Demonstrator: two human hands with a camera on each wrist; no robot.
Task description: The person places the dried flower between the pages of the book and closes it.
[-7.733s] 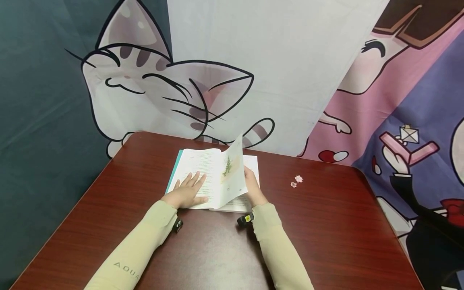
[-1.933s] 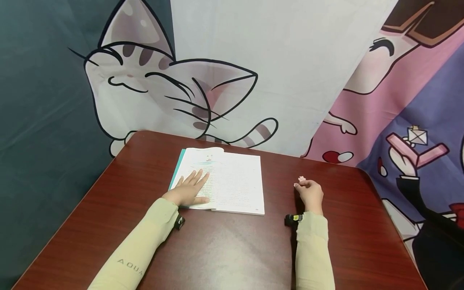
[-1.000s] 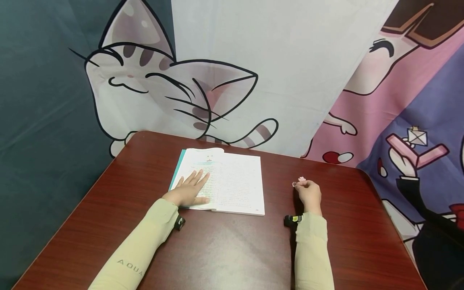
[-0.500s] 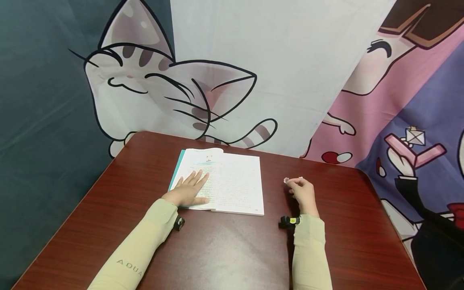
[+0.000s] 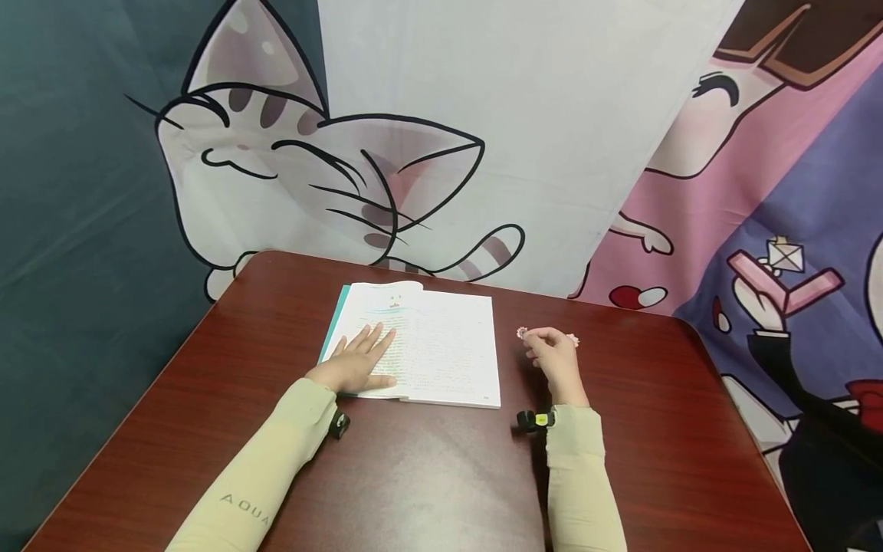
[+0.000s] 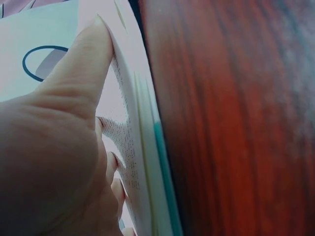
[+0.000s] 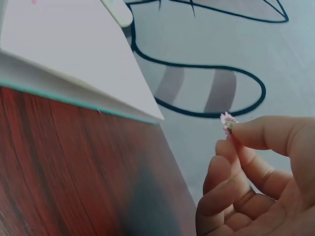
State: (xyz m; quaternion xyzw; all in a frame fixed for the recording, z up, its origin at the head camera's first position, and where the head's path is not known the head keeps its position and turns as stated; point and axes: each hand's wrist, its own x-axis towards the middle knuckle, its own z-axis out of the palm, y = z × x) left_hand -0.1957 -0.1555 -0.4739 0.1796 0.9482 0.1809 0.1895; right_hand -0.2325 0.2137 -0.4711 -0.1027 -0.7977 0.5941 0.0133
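Observation:
An open book (image 5: 455,349) with printed pages lies on the table, a teal cover edge showing at its left. My left hand (image 5: 350,369) rests on the left page with fingers spread; in the left wrist view its thumb (image 6: 88,54) lies along the paper. To the right of the book, my right hand (image 5: 557,360) pinches a small pink-and-white flower (image 7: 228,122) between thumb and forefinger, held above the table. Another small pink flower (image 5: 574,340) is partly visible just beyond the right hand.
The dark red wooden table (image 5: 428,475) reaches a hanging cloth backdrop (image 5: 552,138) with cartoon cats behind it. Small black cameras are strapped at both wrists, the right camera (image 5: 527,420) hanging over the table.
Earlier my right hand turned a page, then reached to the two flowers. It has picked one up and moved left with it toward the book. The left hand has stayed put.

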